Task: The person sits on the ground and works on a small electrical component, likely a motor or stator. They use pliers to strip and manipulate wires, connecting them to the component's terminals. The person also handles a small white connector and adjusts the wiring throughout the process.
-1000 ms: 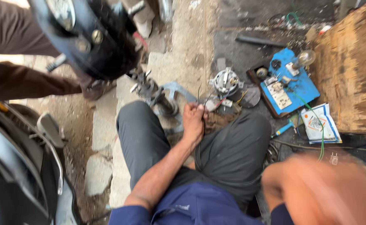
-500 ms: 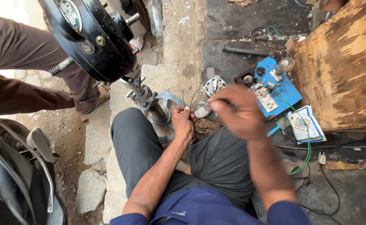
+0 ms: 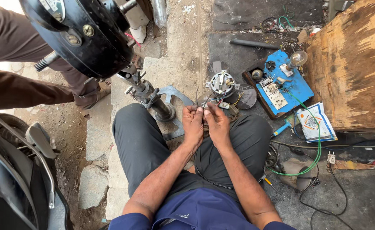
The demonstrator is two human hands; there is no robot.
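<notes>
Left hand [image 3: 193, 123] and right hand [image 3: 216, 121] were both up between the knees, fingertips pinched shut on the thin wires [image 3: 208, 101] coming off the little motor [image 3: 221, 83]. Thumbs and forefingers were pressed together right at the wire ends, with the two hands touching each other, so there was no open grip anywhere. One dark strand stuck straight up above the left fingers.

Only one view here, the head cam looking down, so that's all I could go on. The motor sat on the ground just past the hands, on a dark round plate, with its red, yellow and black leads trailing back toward the fingers.

My take on handling: those leads looked light and floppy, and would bend wherever you push them. I'd guess the bare ends are easy to fray or snap if twisted too hard. The best place to hold looked like where the hands already were, close to the tips, on the insulation. The motor looked heavier and rigid, so it probably stays put unless the wires get tugged.

Other stuff around: a blue board [image 3: 296, 87] with sockets and a bulb [image 3: 299, 57] lay to the right, a green wire [image 3: 317, 149] looping off it. A black fan housing [image 3: 81, 34] hung at upper left on its stand [image 3: 151, 96]. Someone else's brown trouser leg [image 3: 21, 87] was at far left.
</notes>
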